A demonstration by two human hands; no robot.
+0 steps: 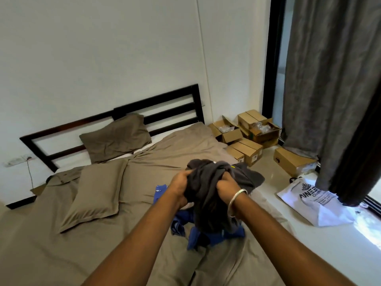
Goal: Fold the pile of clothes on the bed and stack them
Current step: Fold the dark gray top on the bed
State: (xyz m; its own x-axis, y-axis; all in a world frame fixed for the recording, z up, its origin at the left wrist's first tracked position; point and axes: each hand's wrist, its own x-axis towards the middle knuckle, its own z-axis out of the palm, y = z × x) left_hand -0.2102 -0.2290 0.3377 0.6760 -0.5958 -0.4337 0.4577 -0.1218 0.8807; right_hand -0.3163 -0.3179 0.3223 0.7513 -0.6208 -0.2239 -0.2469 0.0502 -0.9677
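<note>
- We are gripping a dark grey garment with both hands, holding it bunched up above the bed.
- Our left hand is closing its fingers into the cloth on the garment's left side.
- Our right hand is clenching a fistful of the same cloth on the right side; a silver bangle is sitting on that wrist.
- The garment's lower part is hanging down between our forearms and reaching the blue clothes that are lying crumpled on the taupe sheet below.
- Two taupe pillows are lying to the left: one pillow flat beside the clothes, another pillow leaning against the dark slatted headboard.
- Cardboard boxes are standing on the floor beyond the bed's right edge, near a grey curtain.
- A white printed bag is lying on the floor under the curtain's hem.
</note>
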